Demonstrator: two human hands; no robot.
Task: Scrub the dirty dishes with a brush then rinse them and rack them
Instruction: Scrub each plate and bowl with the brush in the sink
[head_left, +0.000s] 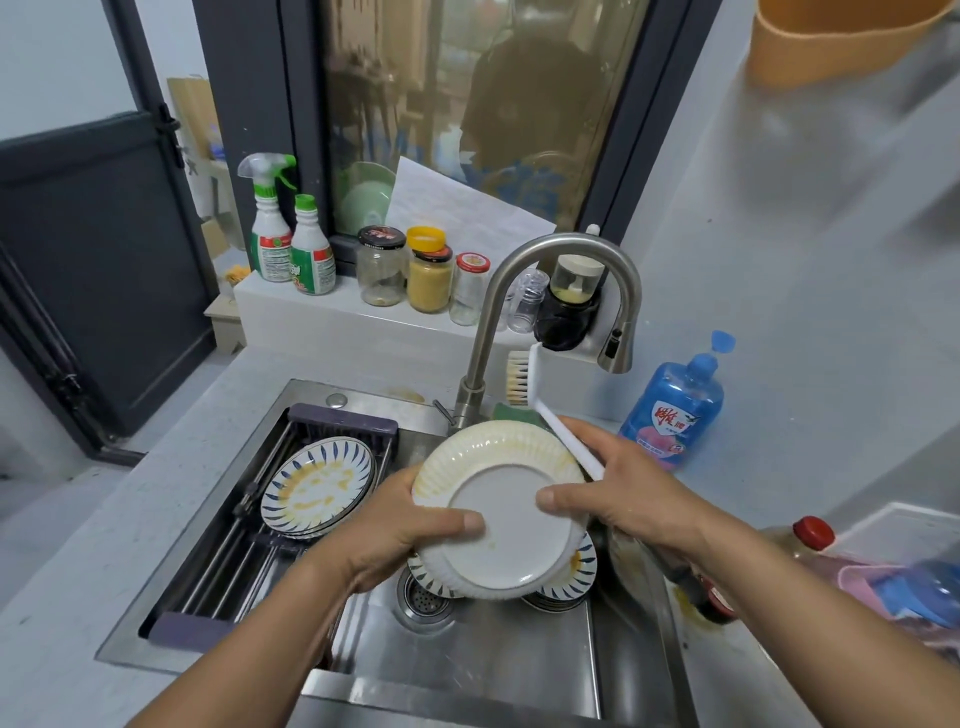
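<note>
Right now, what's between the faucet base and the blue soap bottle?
Head view: the brush, held by the right hand, and a green pad below its bristles.

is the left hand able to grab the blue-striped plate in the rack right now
Probably not yet: the left hand grips the white plate, shared with the right hand. The blue-striped plate sits uncovered in the rack, so the path itself looks free.

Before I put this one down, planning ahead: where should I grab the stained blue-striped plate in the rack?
Probably its upper rim, from above: the plate leans tilted in the rack, leaving that edge free.
</note>
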